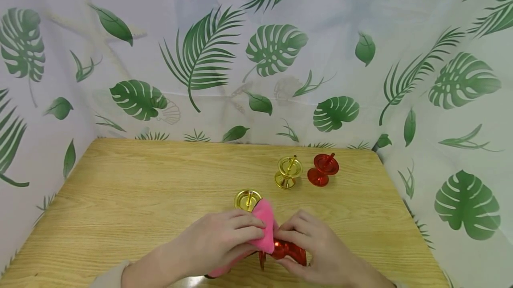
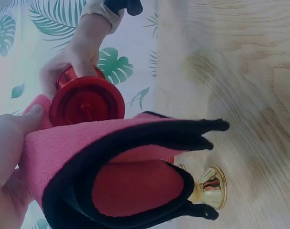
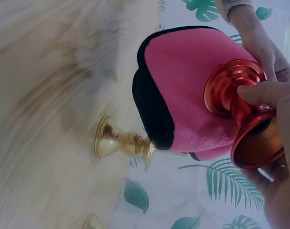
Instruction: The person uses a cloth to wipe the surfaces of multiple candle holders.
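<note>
My right hand [image 1: 318, 245] grips a shiny red candle holder [image 1: 290, 251] by its narrow stem, tilted on its side over the front of the table. A pink cloth [image 1: 263, 223] with black edging is in my left hand [image 1: 218, 237], folded and pressed against the holder's dish end. In the left wrist view the red dish [image 2: 88, 102] faces the camera just above the folded cloth [image 2: 88, 138]. The right wrist view shows the thumb on the stem and the hollow base [image 3: 259, 140] turned outward, with the cloth [image 3: 192, 81] behind the dish.
A gold candle holder [image 1: 247, 199] stands just beyond my left hand, partly hidden by the cloth. Farther back on the right stand another gold candle holder [image 1: 288, 170] and a red one [image 1: 322, 169]. A leaf-printed sheet [image 1: 224, 65] hangs behind the wooden table [image 1: 160, 181].
</note>
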`<action>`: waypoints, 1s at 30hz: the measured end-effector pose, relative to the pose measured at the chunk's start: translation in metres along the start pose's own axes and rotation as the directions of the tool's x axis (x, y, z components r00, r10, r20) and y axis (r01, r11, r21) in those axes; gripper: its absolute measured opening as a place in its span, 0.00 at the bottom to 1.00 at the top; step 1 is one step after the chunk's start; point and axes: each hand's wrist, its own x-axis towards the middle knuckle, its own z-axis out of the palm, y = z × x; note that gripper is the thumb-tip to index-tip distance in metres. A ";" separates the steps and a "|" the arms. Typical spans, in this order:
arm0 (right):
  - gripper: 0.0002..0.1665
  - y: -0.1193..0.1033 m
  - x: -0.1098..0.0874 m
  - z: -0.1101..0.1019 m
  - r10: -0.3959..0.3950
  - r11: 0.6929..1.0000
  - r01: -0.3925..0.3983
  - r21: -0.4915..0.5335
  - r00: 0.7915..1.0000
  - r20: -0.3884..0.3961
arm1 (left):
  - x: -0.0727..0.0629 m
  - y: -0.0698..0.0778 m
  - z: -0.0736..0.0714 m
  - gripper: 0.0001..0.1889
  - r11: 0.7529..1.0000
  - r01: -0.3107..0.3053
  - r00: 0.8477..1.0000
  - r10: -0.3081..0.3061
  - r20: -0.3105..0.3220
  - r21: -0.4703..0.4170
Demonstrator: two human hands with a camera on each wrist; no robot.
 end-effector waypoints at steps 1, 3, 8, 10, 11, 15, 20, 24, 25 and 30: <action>0.18 0.001 0.000 0.001 -0.060 0.997 0.060 -0.039 0.998 -0.016 | 0.000 -0.001 0.000 0.12 1.000 0.010 1.000 -0.009 0.005 -0.027; 0.17 0.002 0.002 0.002 -0.190 0.975 0.183 -0.124 0.981 -0.047 | 0.000 -0.003 0.000 0.11 0.996 0.038 0.999 -0.037 0.023 -0.081; 0.17 0.003 0.004 0.005 -0.332 0.922 0.304 -0.241 0.940 -0.082 | -0.001 -0.004 0.000 0.09 0.992 0.061 0.997 -0.056 0.049 -0.115; 0.16 0.002 0.004 0.005 -0.292 0.942 0.272 -0.198 0.953 -0.082 | -0.001 -0.004 0.001 0.09 0.995 0.033 0.999 -0.030 0.033 -0.098; 0.16 0.002 0.004 0.005 -0.263 0.955 0.248 -0.163 0.961 -0.079 | -0.001 -0.004 0.002 0.09 0.996 0.018 1.000 -0.016 0.026 -0.087; 0.18 0.002 0.002 0.004 -0.112 0.994 0.112 0.007 0.993 -0.035 | -0.002 -0.001 0.001 0.10 0.999 -0.026 1.000 0.026 0.018 -0.035; 0.20 -0.001 0.002 0.003 0.150 0.972 -0.160 0.175 0.986 0.070 | -0.001 0.003 0.002 0.11 0.995 -0.089 0.996 0.090 -0.026 0.040; 0.17 -0.003 0.005 0.002 0.378 0.857 -0.419 0.300 0.907 0.187 | 0.000 0.005 0.008 0.07 0.974 -0.181 0.977 0.195 -0.090 0.137; 0.17 -0.003 0.005 0.002 0.405 0.834 -0.451 0.317 0.891 0.204 | 0.000 0.005 0.009 0.06 0.967 -0.199 0.972 0.215 -0.098 0.157; 0.16 -0.002 0.004 0.003 0.419 0.824 -0.469 0.317 0.882 0.214 | -0.002 0.006 0.013 0.07 0.968 -0.203 0.970 0.219 -0.104 0.144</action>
